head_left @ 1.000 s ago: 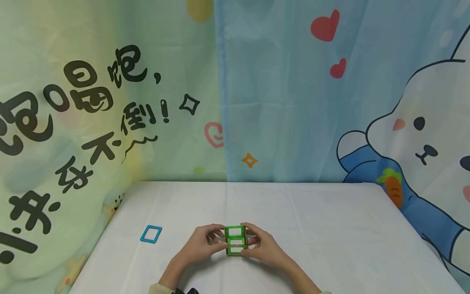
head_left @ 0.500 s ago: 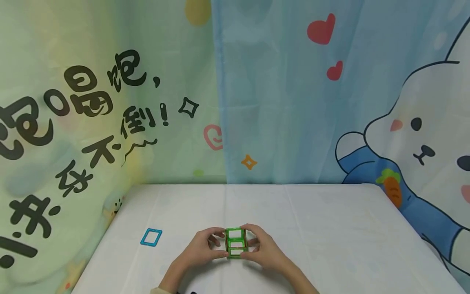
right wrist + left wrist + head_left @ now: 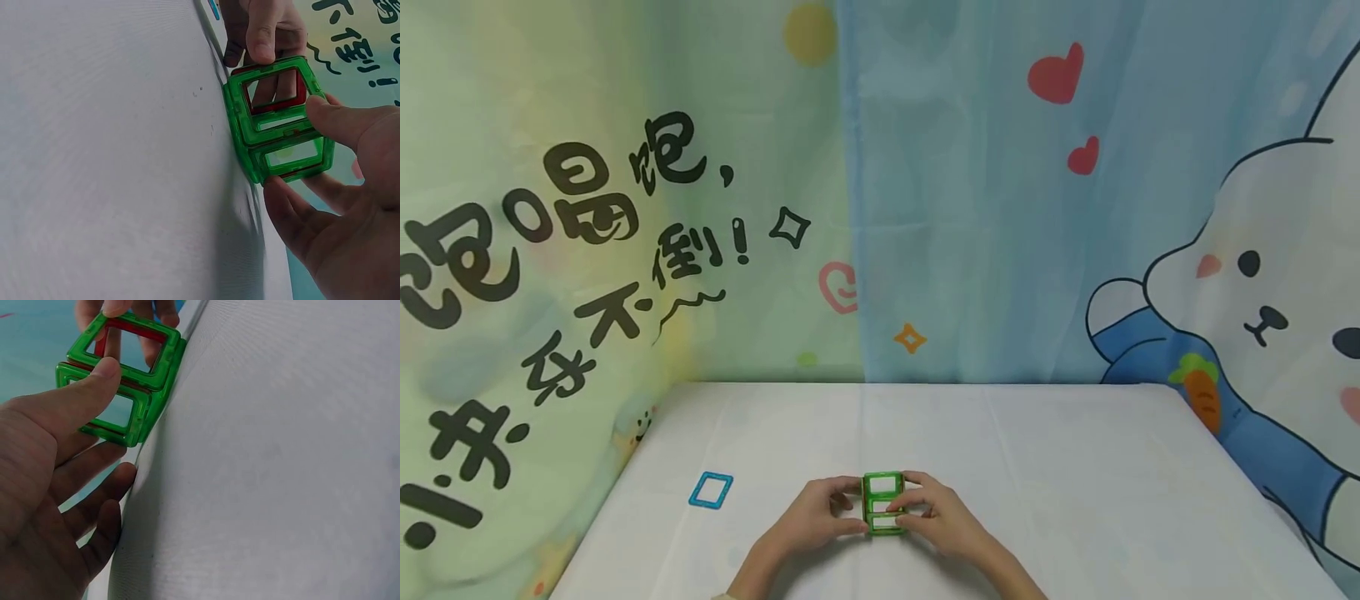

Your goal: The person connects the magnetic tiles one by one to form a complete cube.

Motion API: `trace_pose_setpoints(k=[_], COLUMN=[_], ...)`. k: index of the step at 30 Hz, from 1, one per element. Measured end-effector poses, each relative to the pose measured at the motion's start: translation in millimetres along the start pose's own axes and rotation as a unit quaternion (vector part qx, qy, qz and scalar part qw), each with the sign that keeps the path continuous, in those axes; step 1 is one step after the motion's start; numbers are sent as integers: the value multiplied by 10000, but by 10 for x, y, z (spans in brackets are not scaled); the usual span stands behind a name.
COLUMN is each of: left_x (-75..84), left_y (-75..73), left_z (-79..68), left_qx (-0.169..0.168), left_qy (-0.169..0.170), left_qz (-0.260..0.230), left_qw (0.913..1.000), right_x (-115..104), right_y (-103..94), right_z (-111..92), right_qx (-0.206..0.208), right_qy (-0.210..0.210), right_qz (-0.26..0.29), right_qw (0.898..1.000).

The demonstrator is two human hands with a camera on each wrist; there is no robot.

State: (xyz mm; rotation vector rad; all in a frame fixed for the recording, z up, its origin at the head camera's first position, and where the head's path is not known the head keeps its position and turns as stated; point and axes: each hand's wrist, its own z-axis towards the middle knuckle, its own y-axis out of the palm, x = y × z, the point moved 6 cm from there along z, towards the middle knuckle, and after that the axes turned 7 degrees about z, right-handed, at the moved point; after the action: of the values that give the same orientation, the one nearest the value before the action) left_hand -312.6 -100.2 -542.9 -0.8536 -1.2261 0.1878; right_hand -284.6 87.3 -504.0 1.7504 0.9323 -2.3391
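Note:
Small magnetic tiles, joined into a hollow box, stand at the front middle of the table in the head view. Their frames are green, with red ones showing through the openings in the wrist views. My left hand pinches the box's left side, thumb low on the near face. From the other side my right hand holds it, thumb near the lower right corner and a finger reaching over the middle opening. In the right wrist view, the box's green frame sits between both hands. The far faces are partly hidden.
A blue diamond-shaped tile lies flat on the white tabletop, left of my left hand. Printed curtains hang behind the table and along its left side.
A finger of my right hand has come forward over the box's middle opening. Both hands still hold the box in nearly the same place. The head view has shifted slightly.

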Motion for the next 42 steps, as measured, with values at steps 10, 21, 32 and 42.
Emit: trace_pose_setpoints(k=[10,21,32,42], left_x=[-20,-136,-542,-949], left_y=[-15,-535,-1141,-1657], left_z=[-22,-186,-616,-899], left_qx=[-79,88,744,1239], left_qy=[-84,-221,-705,-1176], left_qz=[-69,451,759,305], left_qw=[9999,9987,9918,9848], right_x=[67,233,250,236], right_y=[-36,-149,-62,-78], right_z=[-1,105,113,146], right_qx=[54,-120,-129,-324], right_qy=[429,886,833,843], right_qz=[463,294,329,161], right_qw=[9980,9956,9959,9958])
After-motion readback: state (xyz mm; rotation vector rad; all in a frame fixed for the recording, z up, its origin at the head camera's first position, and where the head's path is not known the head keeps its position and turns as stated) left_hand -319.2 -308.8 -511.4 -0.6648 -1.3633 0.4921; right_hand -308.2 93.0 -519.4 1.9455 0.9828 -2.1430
